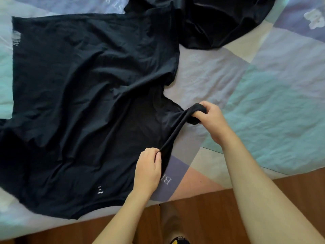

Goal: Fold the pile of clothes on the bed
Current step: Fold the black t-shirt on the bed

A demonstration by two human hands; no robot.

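Black shirt [79,106] spread flat across bed [272,95], left of centre. Your left hand [148,170] pinches its near right edge; your right hand [210,120] grips bunched cloth farther right, fabric taut between.

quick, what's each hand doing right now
Left hand: closed, pinching the black t-shirt edge.
Right hand: closed, grip on the bunched shirt sleeve.

second dark garment [219,20] cut off at top edge, shirt's small white logo [100,190] unreadable
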